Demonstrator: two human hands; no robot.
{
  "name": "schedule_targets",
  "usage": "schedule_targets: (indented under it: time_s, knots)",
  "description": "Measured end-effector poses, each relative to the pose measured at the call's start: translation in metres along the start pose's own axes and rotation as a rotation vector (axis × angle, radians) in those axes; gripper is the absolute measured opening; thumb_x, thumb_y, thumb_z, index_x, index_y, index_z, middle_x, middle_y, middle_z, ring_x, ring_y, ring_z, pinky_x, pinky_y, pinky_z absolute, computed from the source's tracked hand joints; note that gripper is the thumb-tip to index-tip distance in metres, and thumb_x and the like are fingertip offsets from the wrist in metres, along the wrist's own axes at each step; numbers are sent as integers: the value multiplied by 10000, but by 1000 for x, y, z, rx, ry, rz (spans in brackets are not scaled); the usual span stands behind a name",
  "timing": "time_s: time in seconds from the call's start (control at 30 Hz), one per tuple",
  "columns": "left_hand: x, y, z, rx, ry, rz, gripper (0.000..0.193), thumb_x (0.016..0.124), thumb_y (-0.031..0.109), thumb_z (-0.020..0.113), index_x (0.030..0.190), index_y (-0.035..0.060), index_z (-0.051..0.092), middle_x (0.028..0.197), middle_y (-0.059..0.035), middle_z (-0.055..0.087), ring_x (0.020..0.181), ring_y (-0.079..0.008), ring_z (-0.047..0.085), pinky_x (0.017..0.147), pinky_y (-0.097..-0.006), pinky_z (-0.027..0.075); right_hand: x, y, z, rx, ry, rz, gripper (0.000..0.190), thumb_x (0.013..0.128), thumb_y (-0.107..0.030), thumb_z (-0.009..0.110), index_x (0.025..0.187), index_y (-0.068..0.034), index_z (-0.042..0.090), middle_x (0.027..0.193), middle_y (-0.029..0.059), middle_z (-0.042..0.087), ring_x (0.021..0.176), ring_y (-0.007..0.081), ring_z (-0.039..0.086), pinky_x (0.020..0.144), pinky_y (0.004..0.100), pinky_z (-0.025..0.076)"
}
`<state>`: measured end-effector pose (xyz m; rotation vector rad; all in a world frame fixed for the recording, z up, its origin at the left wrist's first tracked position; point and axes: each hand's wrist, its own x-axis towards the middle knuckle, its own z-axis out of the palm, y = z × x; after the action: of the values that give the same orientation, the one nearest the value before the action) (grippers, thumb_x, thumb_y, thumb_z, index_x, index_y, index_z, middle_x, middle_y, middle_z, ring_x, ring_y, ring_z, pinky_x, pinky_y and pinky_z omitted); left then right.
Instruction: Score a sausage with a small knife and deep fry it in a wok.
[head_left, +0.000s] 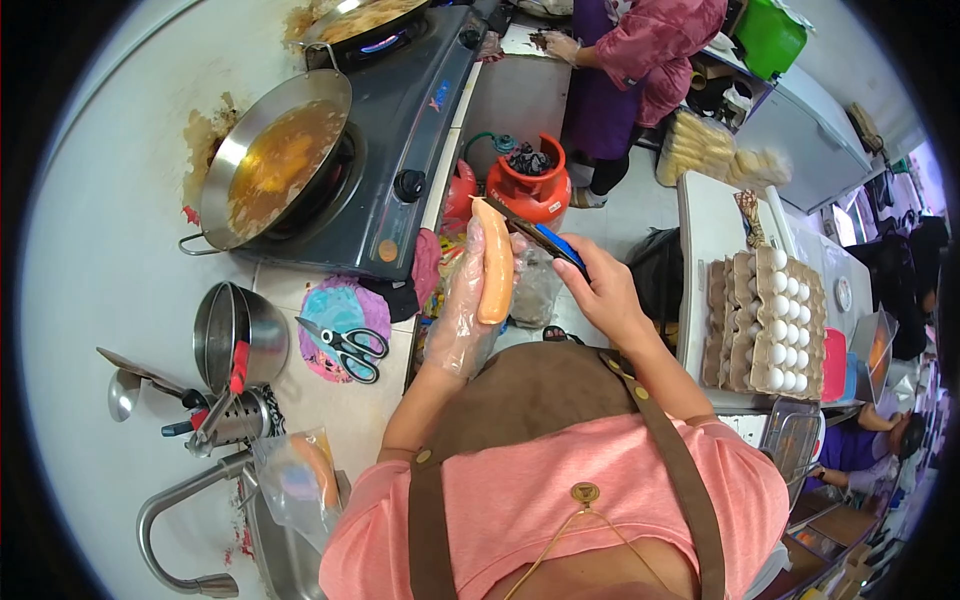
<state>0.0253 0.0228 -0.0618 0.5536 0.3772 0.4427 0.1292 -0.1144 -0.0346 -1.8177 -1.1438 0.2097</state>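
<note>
A long pale sausage (496, 274) stands nearly upright in my left hand (465, 289), which wears a clear plastic glove. My bare right hand (606, 292) grips a knife (553, 241) by its black and blue handle. The blade slants up to the left and meets the sausage near its top end, where a thin sliver sticks out. Its cutting edge is hard to make out. Kitchen scissors (345, 346) lie partly spread on a round blue and purple mat (319, 315), left of my gloved hand. A clear bag with another sausage (319, 469) hangs by the sink.
On the gas stove (390, 142), a wide pan (217, 187) holds oil; another pan (375, 22) sits over a blue flame. A red gas cylinder (529, 191) stands on the floor ahead. Stacked egg trays (739, 322) are at right. A co-worker's gloved hand (561, 48) works ahead.
</note>
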Motion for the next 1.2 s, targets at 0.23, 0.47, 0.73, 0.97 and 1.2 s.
schedule_targets:
  time_s: [0.23, 0.47, 0.73, 0.97, 1.2]
  knots:
    - [-5, 3, 1, 87, 82, 12, 378, 909, 416, 389, 988, 66, 506, 759, -49, 541, 607, -120, 500, 549, -215, 418, 7, -6, 2, -55, -5, -78, 267, 837, -202, 551, 1059, -55, 529, 840, 149, 588, 729, 286, 584, 651, 326, 460]
    - [-13, 13, 10, 162, 126, 80, 402, 895, 438, 417, 979, 60, 525, 730, -18, 529, 616, -86, 512, 550, -204, 430, 3, -4, 1, -87, -31, -93, 274, 835, -211, 546, 1060, -56, 526, 908, 154, 591, 804, 328, 580, 680, 372, 464]
    - [-3, 13, -1, 14, 3, 135, 402, 912, 407, 392, 1033, 38, 494, 778, -42, 532, 632, -111, 521, 548, -213, 432, -19, -8, -9, 20, -72, 70, 253, 841, -178, 549, 1039, -21, 532, 859, 145, 578, 721, 264, 575, 669, 304, 453]
    - [-2, 7, 12, 103, 127, 176, 354, 927, 367, 378, 1045, 55, 495, 820, -25, 525, 659, -92, 504, 591, -212, 426, -13, -17, 2, 3, -66, -17, 279, 840, -200, 543, 1068, -41, 514, 914, 157, 583, 793, 321, 576, 674, 357, 462]
    - [-1, 16, 4, 82, 54, 187, 352, 922, 378, 387, 1014, 63, 513, 773, -3, 526, 640, -77, 485, 577, -201, 401, -30, -11, -3, -99, -63, -38, 259, 842, -172, 547, 1055, -26, 528, 850, 149, 575, 708, 270, 575, 640, 308, 456]
